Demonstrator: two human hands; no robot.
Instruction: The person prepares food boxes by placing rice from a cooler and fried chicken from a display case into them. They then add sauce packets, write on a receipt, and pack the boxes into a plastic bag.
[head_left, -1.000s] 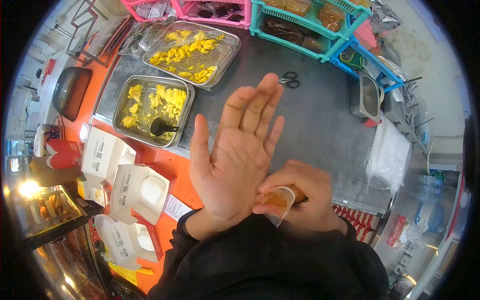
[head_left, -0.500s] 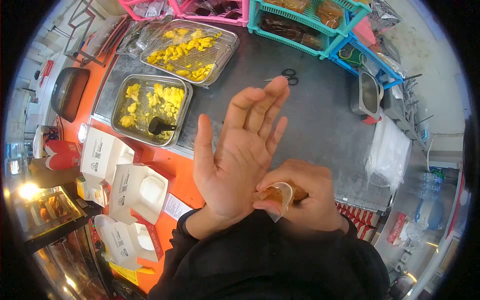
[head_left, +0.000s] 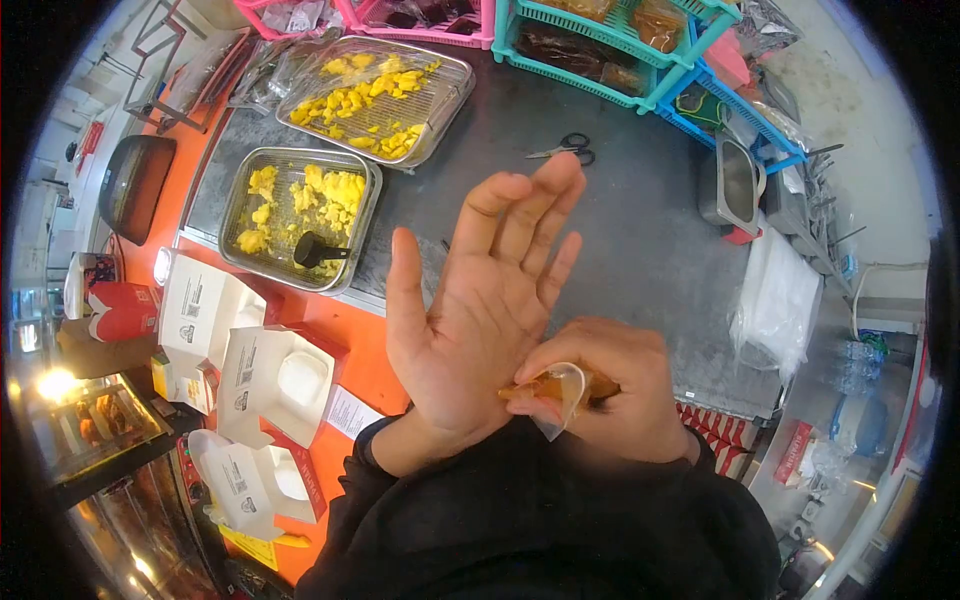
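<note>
Nearest me, above my black sleeves [head_left: 530, 480], my right hand [head_left: 620, 390] is gripping a small clear bag [head_left: 570, 388] with orange-brown filling [head_left: 544, 388] showing through. Its fingertips are pinching the plastic at the heel of my left palm; whether they are pressing on the skin, I am not able to tell. The clear end is flaring out, and I am not seeing whether it is sealed. If it is loose, too hard a squeeze could be sending filling over my cuff; a damp grip could be letting the film slip. My left hand [head_left: 485, 300] is holding nothing, its palm facing up, so it is giving the bag little support.

Farther left, open cartons [head_left: 258, 385] are standing near my left sleeve, where a wide swing might be tipping them. Beyond, the nearer tray [head_left: 368, 215] is holding yellow pieces [head_left: 335, 190], and a spurt could be landing there. Past my left fingers, scissors [head_left: 564, 149] are lying on the steel counter [head_left: 650, 230]; a careless reach could be meeting their blades.
</note>
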